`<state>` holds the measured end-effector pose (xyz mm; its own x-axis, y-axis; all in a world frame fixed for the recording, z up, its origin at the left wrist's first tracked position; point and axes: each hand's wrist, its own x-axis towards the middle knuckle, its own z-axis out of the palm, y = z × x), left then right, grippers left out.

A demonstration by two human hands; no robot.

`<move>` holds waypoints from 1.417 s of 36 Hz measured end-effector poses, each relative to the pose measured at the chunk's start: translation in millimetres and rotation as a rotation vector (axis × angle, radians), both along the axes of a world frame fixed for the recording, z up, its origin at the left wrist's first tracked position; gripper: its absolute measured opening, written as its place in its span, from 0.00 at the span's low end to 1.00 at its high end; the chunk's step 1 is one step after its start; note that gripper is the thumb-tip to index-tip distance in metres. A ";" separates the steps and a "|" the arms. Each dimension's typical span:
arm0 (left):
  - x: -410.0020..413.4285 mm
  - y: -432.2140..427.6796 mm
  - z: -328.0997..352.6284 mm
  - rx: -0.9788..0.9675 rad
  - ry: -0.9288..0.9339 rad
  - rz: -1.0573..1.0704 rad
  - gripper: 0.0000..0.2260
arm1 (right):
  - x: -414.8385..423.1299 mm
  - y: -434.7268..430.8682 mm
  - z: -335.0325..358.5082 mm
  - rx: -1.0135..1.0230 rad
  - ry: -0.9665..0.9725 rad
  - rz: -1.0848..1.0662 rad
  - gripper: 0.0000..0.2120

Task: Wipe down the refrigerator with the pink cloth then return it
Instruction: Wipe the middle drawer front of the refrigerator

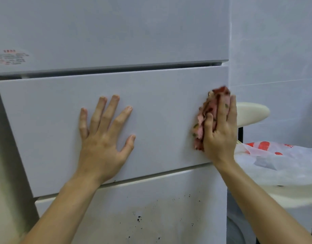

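right hand with pink cloth at refrigerator door's right edge

Both forearms are bare with no sleeve in view, and the left hand and the right hand carry no glove, ring or watch.

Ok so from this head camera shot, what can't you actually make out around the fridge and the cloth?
- Sticker on the top door: print too small and blurred to read.
- Pink cloth: partly covered by the right hand; top edge blurred.
- Refrigerator: top and bottom cut off by the frame.
- Plastic bag: its contents are not visible.
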<state>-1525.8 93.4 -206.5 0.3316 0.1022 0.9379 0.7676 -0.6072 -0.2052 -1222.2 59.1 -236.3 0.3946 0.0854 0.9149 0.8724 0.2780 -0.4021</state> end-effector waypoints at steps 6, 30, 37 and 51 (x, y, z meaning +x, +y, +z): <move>3.8 1.7 -1.9 0.007 -0.021 0.030 0.30 | -0.7 -12.4 -79.8 -0.185 0.190 0.081 0.31; 5.7 -2.1 -1.0 -0.022 -0.047 -0.010 0.30 | -54.5 5.3 -48.5 -0.046 -0.468 -0.141 0.26; 0.2 -5.3 1.7 -0.045 -0.017 0.003 0.30 | -28.5 0.4 -61.9 -0.130 -0.688 -0.136 0.26; -17.3 0.3 3.1 -0.016 -0.080 0.143 0.35 | -95.5 24.7 70.2 0.076 -0.261 -0.181 0.27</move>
<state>-1543.2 93.7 -203.4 0.2370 0.1585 0.9585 0.8599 -0.4934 -0.1311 -1317.7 83.9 -166.1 0.1487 -0.0373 0.9882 0.9812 0.1297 -0.1427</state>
